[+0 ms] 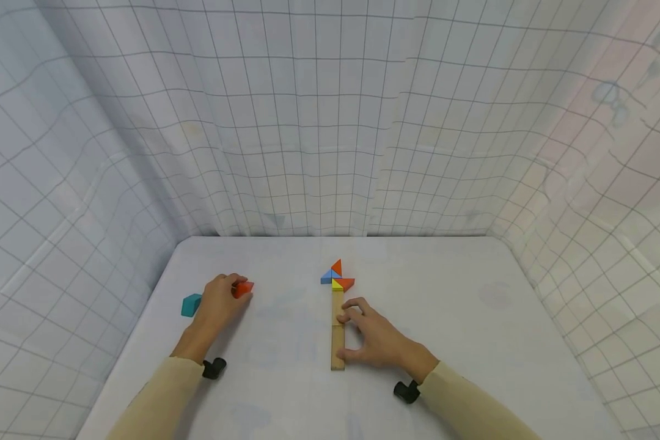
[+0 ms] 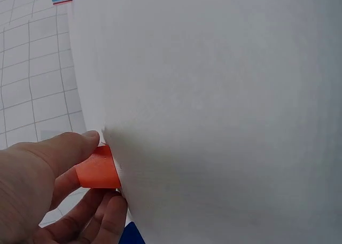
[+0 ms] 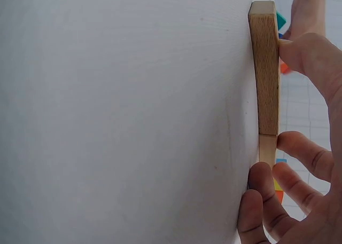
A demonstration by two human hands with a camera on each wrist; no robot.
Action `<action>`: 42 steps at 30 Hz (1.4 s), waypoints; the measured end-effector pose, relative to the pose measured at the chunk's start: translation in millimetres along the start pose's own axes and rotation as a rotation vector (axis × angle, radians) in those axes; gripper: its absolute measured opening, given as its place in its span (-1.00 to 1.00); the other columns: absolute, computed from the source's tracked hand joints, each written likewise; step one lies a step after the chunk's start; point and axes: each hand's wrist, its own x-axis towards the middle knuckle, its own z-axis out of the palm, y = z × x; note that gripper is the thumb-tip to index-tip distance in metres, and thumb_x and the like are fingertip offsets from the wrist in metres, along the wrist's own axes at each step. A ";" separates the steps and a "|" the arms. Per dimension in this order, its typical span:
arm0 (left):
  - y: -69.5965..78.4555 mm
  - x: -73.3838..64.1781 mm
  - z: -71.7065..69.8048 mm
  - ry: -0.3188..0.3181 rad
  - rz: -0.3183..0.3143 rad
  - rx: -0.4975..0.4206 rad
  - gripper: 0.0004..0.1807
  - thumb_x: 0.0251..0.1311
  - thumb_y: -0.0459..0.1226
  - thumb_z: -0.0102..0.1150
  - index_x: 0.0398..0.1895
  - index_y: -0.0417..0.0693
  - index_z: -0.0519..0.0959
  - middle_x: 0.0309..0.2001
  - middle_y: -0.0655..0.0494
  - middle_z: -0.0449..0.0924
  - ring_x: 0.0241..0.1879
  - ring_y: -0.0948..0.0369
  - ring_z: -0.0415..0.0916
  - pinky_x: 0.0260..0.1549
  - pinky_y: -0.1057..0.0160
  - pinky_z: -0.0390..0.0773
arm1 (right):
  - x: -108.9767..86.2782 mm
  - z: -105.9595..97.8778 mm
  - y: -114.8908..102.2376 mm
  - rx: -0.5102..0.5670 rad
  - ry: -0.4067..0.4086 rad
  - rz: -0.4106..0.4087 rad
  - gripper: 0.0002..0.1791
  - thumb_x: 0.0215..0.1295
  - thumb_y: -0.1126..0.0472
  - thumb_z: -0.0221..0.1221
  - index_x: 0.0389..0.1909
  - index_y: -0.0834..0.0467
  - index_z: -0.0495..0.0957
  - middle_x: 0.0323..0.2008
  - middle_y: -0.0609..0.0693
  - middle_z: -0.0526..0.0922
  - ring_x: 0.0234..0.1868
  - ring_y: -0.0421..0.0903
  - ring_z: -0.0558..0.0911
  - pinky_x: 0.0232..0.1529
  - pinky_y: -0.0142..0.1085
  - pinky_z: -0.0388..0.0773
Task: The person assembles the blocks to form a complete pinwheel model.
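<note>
My left hand (image 1: 218, 301) pinches an orange-red block (image 1: 244, 289) between thumb and fingers at the left of the table. In the left wrist view the block meets the white surface, and part of a dark blue block (image 2: 131, 234) shows below the fingers. My right hand (image 1: 382, 342) rests thumb and fingertips on two wooden bars (image 1: 338, 348) laid end to end in a line. At the bars' far end, yellow (image 1: 337, 285), blue (image 1: 327, 277) and orange-red triangular blocks (image 1: 345, 283) form a pinwheel shape; another orange-red triangle (image 1: 337, 267) points away.
A teal block (image 1: 190, 305) lies just left of my left hand. White table (image 1: 445, 275) surrounds the blocks. Grid-patterned white curtains (image 1: 335, 122) hang behind and on both sides. Black wrist-worn devices (image 1: 407, 392) sit at both cuffs.
</note>
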 end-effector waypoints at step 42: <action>6.5 10.8 8.1 0.098 0.024 -0.175 -0.61 0.56 -0.32 0.52 0.37 -0.15 0.76 0.27 -0.33 0.82 0.22 -0.25 0.77 0.28 -0.27 0.83 | 0.5 0.5 0.3 0.014 0.008 0.005 -0.34 0.42 -0.18 0.64 0.40 -0.05 0.66 0.63 -0.06 0.41 0.15 -0.20 0.64 0.30 -0.19 0.70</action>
